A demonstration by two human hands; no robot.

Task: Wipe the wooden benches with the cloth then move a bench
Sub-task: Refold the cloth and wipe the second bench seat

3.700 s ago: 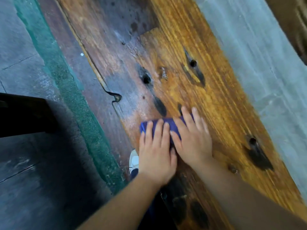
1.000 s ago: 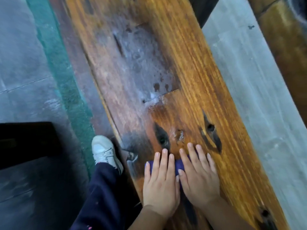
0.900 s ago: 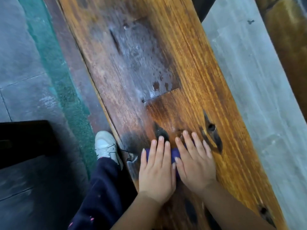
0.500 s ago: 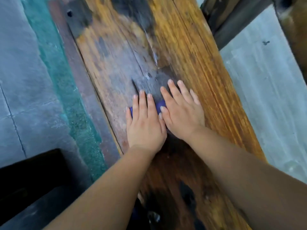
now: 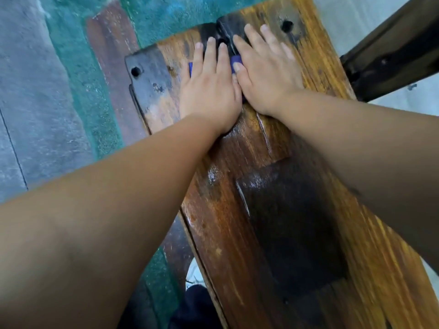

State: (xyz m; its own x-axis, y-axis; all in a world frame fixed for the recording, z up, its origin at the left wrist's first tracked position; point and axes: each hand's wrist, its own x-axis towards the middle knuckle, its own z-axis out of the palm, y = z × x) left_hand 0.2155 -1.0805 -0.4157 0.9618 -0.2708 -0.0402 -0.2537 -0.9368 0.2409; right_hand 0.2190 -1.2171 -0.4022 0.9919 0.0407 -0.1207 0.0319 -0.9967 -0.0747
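Left hand (image 5: 209, 91) and right hand (image 5: 266, 74) side by side, fingers straight, pressing blue cloth (image 5: 236, 61) flat, far end of wooden surface (image 5: 237, 222).

I have only the one view to work with, the head camera, worn high and looking steeply down and forward. It sits close over the bench (image 5: 273, 210), whose plank runs from about five o'clock at the bottom edge up to its end near twelve o'clock. The wide lens bows the edges, so both forearms come in large from seven and four o'clock. The left hand (image 5: 209, 91) and right hand (image 5: 266, 77) land near twelve o'clock, far from the lens. Floor (image 5: 35, 91) fills nine o'clock. No second view overlaps it.
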